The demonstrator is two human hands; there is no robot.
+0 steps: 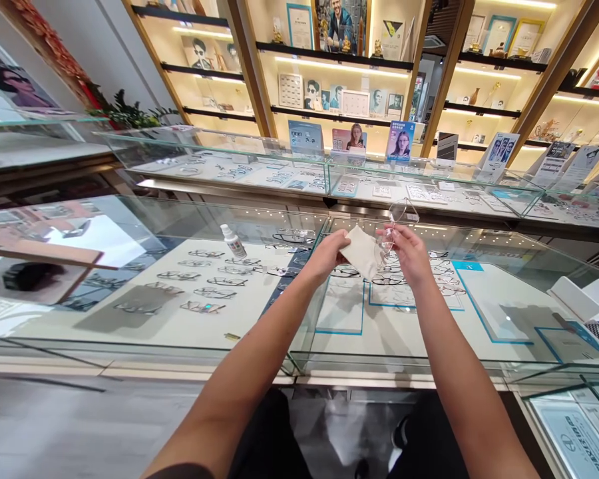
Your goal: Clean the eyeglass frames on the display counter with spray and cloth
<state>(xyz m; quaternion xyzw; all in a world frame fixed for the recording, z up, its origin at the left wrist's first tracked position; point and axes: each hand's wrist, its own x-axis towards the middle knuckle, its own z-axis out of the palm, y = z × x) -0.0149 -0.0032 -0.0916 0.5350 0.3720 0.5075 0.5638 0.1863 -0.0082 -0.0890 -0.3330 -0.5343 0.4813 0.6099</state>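
Note:
My left hand (328,254) is closed on the left corner of a cream cleaning cloth (363,254), which hangs flat in front of me over the glass counter. In my right hand (407,247) is a pair of thin-framed eyeglasses (403,211), pinched between the fingers, one clear lens rising above the hand. The cloth's right edge meets the lower part of the eyeglasses; whether they touch I cannot tell. A white spray bottle (233,241) with a printed label stands on the glass to the left of my left hand.
Beneath the glass counter (180,332) lie rows of eyeglasses (224,282). A second glass case (259,174) runs behind it, with portrait cards (400,140) on top. An open white box (586,299) sits at the right. On the left is a tilted mirror (124,229). Lit shelves line the wall.

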